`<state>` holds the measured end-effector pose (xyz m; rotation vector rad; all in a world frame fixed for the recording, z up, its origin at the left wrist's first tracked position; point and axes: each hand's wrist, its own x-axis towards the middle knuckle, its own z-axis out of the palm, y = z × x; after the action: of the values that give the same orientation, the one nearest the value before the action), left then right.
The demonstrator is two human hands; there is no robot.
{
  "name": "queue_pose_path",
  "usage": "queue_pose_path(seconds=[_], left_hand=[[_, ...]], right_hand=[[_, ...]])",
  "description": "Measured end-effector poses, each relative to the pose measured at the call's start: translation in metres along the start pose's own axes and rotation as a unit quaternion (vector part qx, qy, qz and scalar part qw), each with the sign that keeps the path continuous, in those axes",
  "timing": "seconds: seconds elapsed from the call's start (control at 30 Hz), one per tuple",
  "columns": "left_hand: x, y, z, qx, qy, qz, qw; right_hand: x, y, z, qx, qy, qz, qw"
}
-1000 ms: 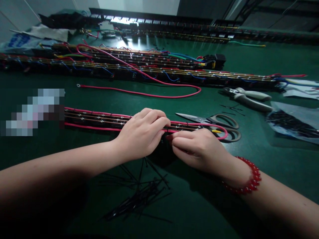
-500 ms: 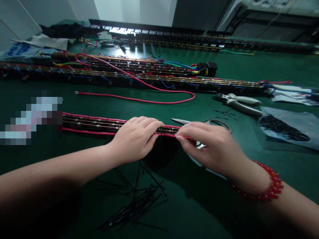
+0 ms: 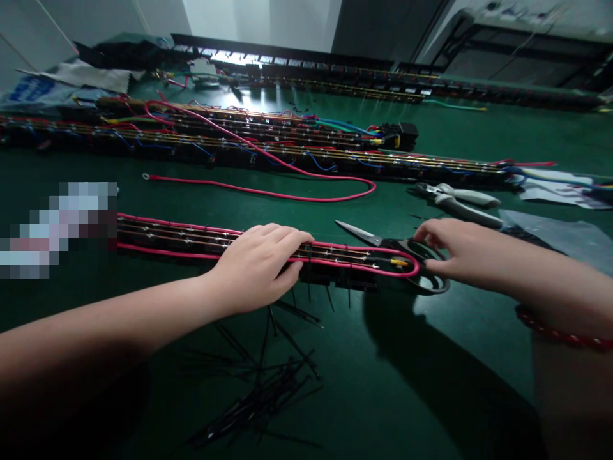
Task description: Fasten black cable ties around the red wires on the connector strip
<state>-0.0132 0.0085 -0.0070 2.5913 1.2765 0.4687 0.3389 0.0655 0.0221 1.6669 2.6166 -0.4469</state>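
Observation:
My left hand (image 3: 265, 265) is closed over a long black strip (image 3: 184, 239) with thin copper-coloured rods along its top, pressing it against the table. A red cable (image 3: 383, 273) runs down both edges of the strip and loops round its right end, near a yellow-sleeved piece (image 3: 399, 262). Black zip ties bind it, and several loose tails hang from the front edge. My right hand (image 3: 445, 246) is at the handles of the scissors (image 3: 357, 233), its thumb and fingers curled round them. The blades point left behind the strip.
Loose black zip ties (image 3: 261, 399) lie in a pile at the front. Diagonal cutters (image 3: 454, 198) and a clear plastic bag (image 3: 565, 233) are at the right. Longer wired strips (image 3: 268, 150) stretch across the back, with a red lead (image 3: 258, 191) ending in a ring terminal.
My right hand has left the strip and moved right to the scissors' handles, uncovering the strip's looped end. The scissors have shifted slightly. My left hand stays in place.

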Motion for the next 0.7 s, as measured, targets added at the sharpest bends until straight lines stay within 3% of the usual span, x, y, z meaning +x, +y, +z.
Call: queue_pose_path(seconds=[0.2,0.43,0.53,0.7], left_hand=[[0.004,-0.009,-0.006,0.023,-0.037,0.012,0.999],[0.008,-0.020,-0.011,0.030,-0.042,-0.028,0.998],[0.010,-0.025,-0.011,0.046,-0.032,-0.049,0.997],[0.010,-0.033,-0.008,0.078,-0.012,-0.016,0.997]], right_hand=[[0.004,-0.021,-0.008,0.007,-0.163,0.046,0.985],[0.016,-0.034,-0.010,-0.050,-0.115,0.116,0.985],[0.017,-0.028,-0.012,0.034,-0.060,0.127,0.989],[0.013,-0.012,-0.012,0.167,-0.082,0.052,0.981]])
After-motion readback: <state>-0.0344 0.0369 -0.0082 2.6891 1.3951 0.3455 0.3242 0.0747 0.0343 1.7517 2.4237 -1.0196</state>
